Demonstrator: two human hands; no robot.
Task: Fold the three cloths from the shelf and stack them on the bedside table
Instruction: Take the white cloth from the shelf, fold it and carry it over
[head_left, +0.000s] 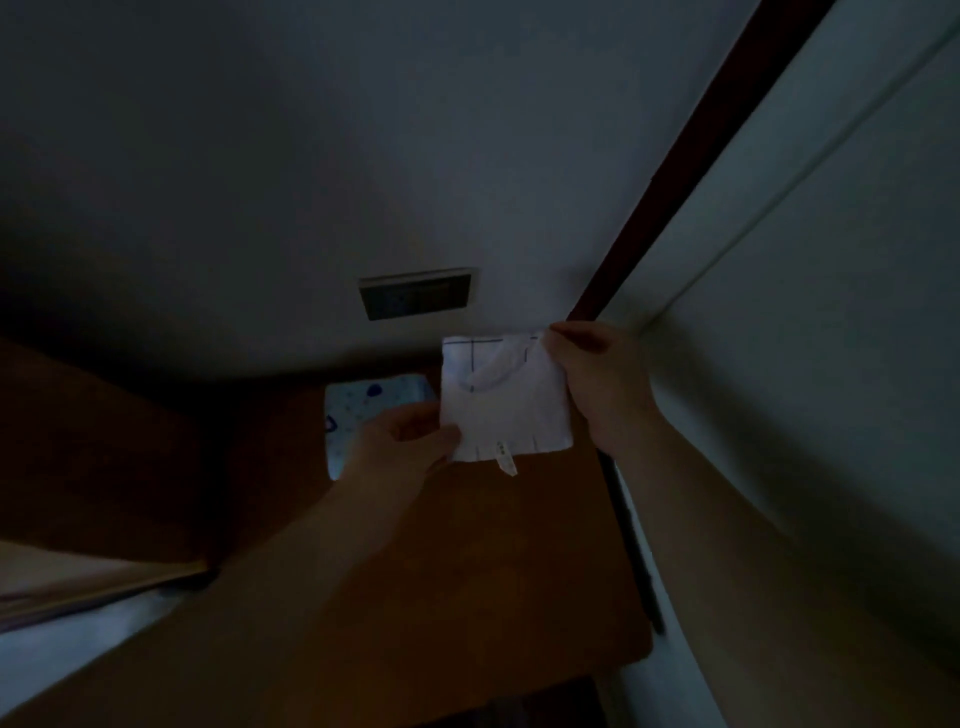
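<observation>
Cloth (506, 400) folded small, held above the surface (519, 545).
Our left hand (402, 441) pinches its lower corner, right hand (597, 379) the upper; we should lower it flat beside the patterned cloth (363, 405), edges aligned.

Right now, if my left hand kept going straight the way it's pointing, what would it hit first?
Probably the white cloth, whose lower left edge the left hand already pinches. Past it, the line runs up and right toward the right hand and the wall, though depth is hard to judge in this dim view.
</observation>
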